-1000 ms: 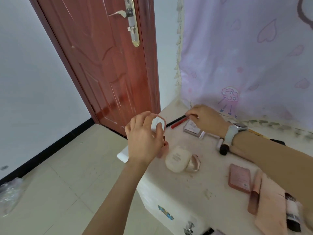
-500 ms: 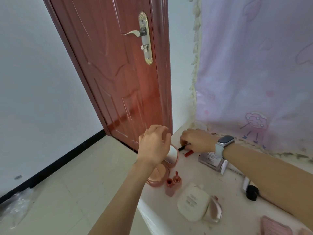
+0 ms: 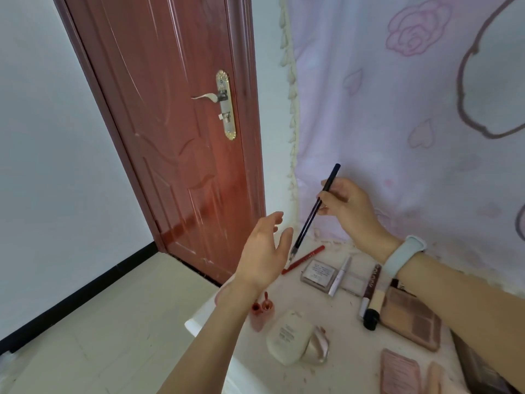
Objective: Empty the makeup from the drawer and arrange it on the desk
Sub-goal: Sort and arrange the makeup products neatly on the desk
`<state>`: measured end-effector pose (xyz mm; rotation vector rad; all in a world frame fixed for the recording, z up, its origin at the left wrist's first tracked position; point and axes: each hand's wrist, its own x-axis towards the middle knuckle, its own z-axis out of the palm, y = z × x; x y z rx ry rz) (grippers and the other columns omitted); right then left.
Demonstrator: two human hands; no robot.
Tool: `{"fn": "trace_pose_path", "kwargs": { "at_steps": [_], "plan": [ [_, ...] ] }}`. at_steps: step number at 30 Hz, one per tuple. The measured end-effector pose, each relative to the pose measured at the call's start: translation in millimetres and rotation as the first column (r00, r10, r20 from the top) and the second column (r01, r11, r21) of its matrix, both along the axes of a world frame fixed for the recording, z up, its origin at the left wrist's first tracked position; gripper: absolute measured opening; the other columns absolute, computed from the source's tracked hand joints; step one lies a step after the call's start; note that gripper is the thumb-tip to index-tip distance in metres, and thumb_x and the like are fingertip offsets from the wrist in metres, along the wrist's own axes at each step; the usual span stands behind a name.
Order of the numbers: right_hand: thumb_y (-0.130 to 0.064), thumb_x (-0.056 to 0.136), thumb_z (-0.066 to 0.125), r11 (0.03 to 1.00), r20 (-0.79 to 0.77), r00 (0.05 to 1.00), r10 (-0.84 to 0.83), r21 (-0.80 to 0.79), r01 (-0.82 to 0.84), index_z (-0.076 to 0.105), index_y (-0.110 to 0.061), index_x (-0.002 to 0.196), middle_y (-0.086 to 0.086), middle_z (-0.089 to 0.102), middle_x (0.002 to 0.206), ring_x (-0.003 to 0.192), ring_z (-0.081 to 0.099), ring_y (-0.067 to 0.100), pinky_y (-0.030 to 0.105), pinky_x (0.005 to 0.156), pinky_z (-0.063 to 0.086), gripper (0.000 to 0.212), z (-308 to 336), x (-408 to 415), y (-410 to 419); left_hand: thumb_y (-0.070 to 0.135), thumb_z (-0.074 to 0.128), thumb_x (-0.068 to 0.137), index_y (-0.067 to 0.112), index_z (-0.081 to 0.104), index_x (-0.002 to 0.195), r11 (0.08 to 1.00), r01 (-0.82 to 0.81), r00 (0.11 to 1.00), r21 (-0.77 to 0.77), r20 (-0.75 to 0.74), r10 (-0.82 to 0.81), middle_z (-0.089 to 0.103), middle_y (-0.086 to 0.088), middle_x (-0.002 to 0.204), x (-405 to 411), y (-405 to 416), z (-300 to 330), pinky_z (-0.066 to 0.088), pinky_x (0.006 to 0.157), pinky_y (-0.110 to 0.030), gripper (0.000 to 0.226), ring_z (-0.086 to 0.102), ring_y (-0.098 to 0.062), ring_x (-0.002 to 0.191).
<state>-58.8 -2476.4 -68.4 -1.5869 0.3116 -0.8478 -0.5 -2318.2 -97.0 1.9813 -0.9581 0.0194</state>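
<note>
Right hand (image 3: 348, 206) pinches dark pencil (image 3: 315, 209), frame centre, above desk (image 3: 349, 314). Left hand (image 3: 264, 251) empty, fingers spread. Eyeshadow palette (image 3: 412, 319) lies open, lower right.

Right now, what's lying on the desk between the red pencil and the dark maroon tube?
In the head view, a small clear compact and a white tube leaning across it lie between the red pencil and the dark maroon tube.
</note>
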Motion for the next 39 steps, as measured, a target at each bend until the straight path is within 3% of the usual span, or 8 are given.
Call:
{"fn": "trace_pose_path", "kwargs": {
  "at_steps": [5,10,20,25,29,32,36,39],
  "plan": [
    [0.001,0.089,0.052,0.977,0.039,0.999,0.035,0.207,-0.042,0.057,-0.008,0.083,0.011,0.06,0.077,0.071,0.06,0.023,0.034,0.071,0.053,0.012,15,-35,10,0.021,0.035,0.1,0.012,0.058,0.11,0.996,0.074,0.994,0.05,0.074,-0.077,0.054,0.003,0.084,-28,-16,12,0.034,0.059,-0.01,0.027,0.05,-0.016,0.077],
    [-0.003,0.093,0.049,0.967,0.075,0.997,0.036,0.248,-0.054,0.057,-0.006,0.08,0.01,0.059,0.078,0.073,0.061,0.021,0.033,0.074,0.053,0.015,20,-50,3,0.027,0.029,0.101,0.013,0.05,0.102,0.985,0.097,0.971,0.142,0.203,-0.125,0.041,0.008,0.061,-31,-22,18,0.027,0.058,-0.031,0.026,0.04,-0.023,0.064],
    [-0.003,0.095,0.045,0.962,0.099,0.995,-0.021,0.271,-0.007,0.055,-0.006,0.083,0.011,0.058,0.079,0.072,0.061,0.019,0.035,0.079,0.055,0.015,30,-35,-11,0.02,0.033,0.1,0.008,0.051,0.094,0.986,0.111,0.97,0.128,0.201,-0.135,0.039,0.008,0.058,-12,-34,27,0.027,0.055,-0.029,0.023,0.035,-0.016,0.052],
    [-0.002,0.096,0.043,0.924,0.095,0.995,-0.019,0.382,-0.019,0.052,-0.005,0.083,0.011,0.057,0.078,0.074,0.059,0.02,0.03,0.073,0.055,0.016,22,-22,-19,0.029,0.039,0.099,0.022,0.047,0.084,0.977,0.154,0.976,0.147,0.129,-0.173,0.038,0.007,0.053,7,-40,23,0.029,0.053,-0.027,0.018,0.033,-0.012,0.048],
    [-0.001,0.094,0.047,0.866,0.105,0.994,0.042,0.492,-0.088,0.053,-0.005,0.081,0.012,0.058,0.077,0.076,0.06,0.023,0.033,0.075,0.057,0.014,14,-16,-29,0.033,0.049,0.093,0.026,0.05,0.112,0.949,0.179,0.984,0.261,-0.053,-0.171,0.054,0.002,0.07,23,-34,23,0.036,0.054,-0.012,0.02,0.046,-0.009,0.059],
    [0.002,0.092,0.049,0.871,0.056,0.997,-0.059,0.491,0.025,0.05,-0.005,0.099,0.015,0.056,0.083,0.076,0.061,0.024,0.032,0.072,0.058,0.01,3,-8,-39,0.015,0.05,0.09,0.023,0.036,0.129,0.926,0.143,0.98,0.35,-0.183,-0.082,0.056,0.003,0.098,41,-23,20,0.039,0.073,-0.019,0.043,0.053,-0.011,0.087],
    [0.009,0.087,0.051,0.907,-0.114,0.989,-0.098,0.399,0.136,0.034,-0.016,0.116,0.013,0.051,0.087,0.07,0.061,0.025,0.036,0.067,0.055,0.042,-26,12,-41,-0.011,0.034,0.082,0.016,0.035,0.13,0.919,0.084,0.987,0.385,-0.156,-0.025,0.046,-0.005,0.124,69,-16,12,0.036,0.086,-0.02,0.056,0.042,-0.011,0.107],
    [0.012,0.085,0.052,0.917,-0.231,0.971,-0.063,0.371,0.148,0.034,-0.016,0.114,0.01,0.048,0.085,0.068,0.06,0.025,0.038,0.07,0.056,0.044,-50,33,-39,-0.013,0.034,0.081,0.019,0.036,0.13,0.923,0.09,0.986,0.374,-0.165,-0.029,0.046,-0.006,0.122,85,-21,2,0.042,0.083,-0.02,0.058,0.051,-0.014,0.103]
  ]
}}
